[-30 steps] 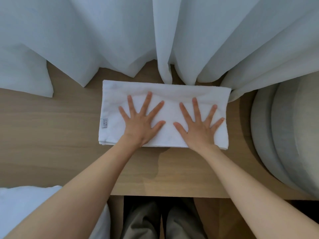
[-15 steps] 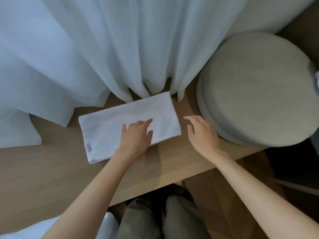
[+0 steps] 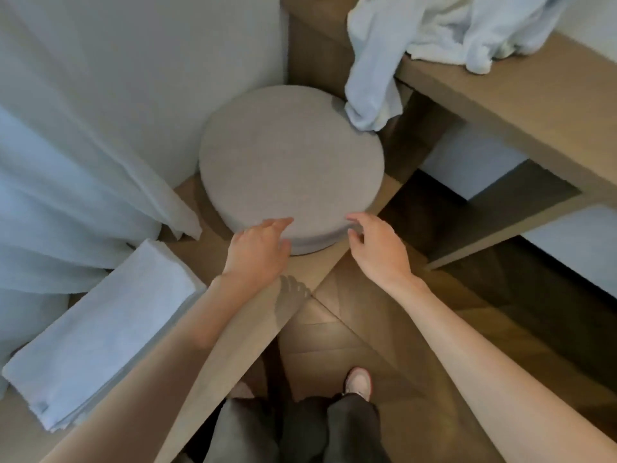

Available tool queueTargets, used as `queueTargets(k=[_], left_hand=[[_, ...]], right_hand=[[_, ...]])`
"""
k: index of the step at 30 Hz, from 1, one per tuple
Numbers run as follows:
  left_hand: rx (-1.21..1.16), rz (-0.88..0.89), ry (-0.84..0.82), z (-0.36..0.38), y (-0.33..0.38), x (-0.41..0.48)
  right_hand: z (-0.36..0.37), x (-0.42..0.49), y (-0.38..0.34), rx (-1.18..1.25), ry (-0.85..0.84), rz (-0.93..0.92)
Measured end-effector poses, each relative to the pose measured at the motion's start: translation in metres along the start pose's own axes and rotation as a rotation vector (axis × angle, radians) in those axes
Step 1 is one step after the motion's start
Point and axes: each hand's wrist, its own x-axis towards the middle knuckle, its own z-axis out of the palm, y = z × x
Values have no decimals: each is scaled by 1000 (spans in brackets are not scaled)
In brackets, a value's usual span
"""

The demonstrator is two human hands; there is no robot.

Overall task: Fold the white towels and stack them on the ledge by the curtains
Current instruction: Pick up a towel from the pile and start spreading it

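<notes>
A folded white towel point(image 3: 100, 332) lies on the wooden ledge point(image 3: 213, 255) at the lower left, beside the white curtains point(image 3: 83, 195). A heap of unfolded white towels point(image 3: 430, 31) sits on a wooden counter point(image 3: 521, 91) at the upper right, with one end hanging down over the counter's edge. My left hand point(image 3: 257, 252) and my right hand point(image 3: 377, 248) hover empty, fingers relaxed, near the front rim of a round grey cushion point(image 3: 290, 168). Neither hand touches a towel.
The round grey cushion rests on the ledge's right end, in the corner between curtains and counter. Wooden floor point(image 3: 334, 335) shows below, along with my legs and one shoe point(image 3: 359, 382). There is an open recess under the counter at the right.
Both hands have come off the folded towel and swung right toward the cushion. My view has turned right, so the towel heap on the counter has come into sight.
</notes>
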Motion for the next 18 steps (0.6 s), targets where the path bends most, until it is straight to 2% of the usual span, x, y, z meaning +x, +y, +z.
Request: queueTargets(k=[9, 13, 18], left_hand=[[-8, 277, 79, -10, 227, 82], [-10, 344, 113, -21, 282, 117], [-3, 363, 135, -40, 316, 187]], right_hand=[[-178, 6, 135, 268, 184, 174], [-223, 25, 162, 347, 219, 224], [-268, 75, 182, 375, 236, 214]])
